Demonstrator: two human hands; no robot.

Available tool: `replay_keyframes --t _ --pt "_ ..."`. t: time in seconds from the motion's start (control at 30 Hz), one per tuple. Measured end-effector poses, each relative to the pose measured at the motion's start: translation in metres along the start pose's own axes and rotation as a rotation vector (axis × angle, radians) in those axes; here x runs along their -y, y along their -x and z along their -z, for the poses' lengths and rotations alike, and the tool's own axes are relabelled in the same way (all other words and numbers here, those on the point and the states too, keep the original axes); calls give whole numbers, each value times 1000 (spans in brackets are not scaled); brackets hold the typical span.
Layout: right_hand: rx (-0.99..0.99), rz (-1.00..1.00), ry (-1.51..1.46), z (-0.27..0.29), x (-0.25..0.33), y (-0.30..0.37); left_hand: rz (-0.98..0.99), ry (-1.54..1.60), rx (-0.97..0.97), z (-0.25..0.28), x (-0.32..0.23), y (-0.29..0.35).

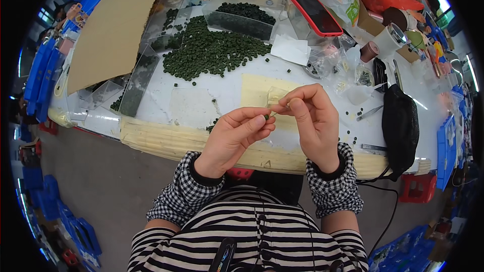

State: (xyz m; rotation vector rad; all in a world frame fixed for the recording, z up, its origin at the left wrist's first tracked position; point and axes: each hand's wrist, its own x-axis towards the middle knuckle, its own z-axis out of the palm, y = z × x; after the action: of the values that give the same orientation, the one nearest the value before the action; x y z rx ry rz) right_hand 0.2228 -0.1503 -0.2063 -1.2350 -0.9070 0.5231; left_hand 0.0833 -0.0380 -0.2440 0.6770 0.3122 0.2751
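Observation:
Close to the table's front edge, my left hand [234, 133] pinches a small dark green bead [266, 117] between thumb and fingertips. Just to its right, my right hand [317, 121] is closed in a pinch on something small and pale, too fine to name. A thin line seems to run between the two sets of fingertips. Beneath them lies a pale yellow sheet [252, 86], with a small clear packet-like piece [275, 93] on it. A large heap of dark green beads [212, 50] spreads over the table beyond my hands.
A clear box of darker beads [242, 17] stands behind the heap. Brown cardboard [118, 32] leans over the left side. A red-cased phone [315, 14] rests on a clear container. At right are tweezers [370, 113] and a black mesh pouch [401, 131].

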Motion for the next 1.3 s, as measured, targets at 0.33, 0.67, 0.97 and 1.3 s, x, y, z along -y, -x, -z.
replay_keyframes --t 0.33,0.67,0.97,1.3 --pt "62 54 107 2 -4 0 5 -6 -14 -2 -2 0" --pt "-195 108 212 15 -1 -6 13 -31 -63 3 -1 2" --pt "-41 325 1045 24 -16 -14 -4 -98 -83 -1 -4 10" --pt "-158 118 990 68 11 29 -96 -174 -137 6 -8 19"
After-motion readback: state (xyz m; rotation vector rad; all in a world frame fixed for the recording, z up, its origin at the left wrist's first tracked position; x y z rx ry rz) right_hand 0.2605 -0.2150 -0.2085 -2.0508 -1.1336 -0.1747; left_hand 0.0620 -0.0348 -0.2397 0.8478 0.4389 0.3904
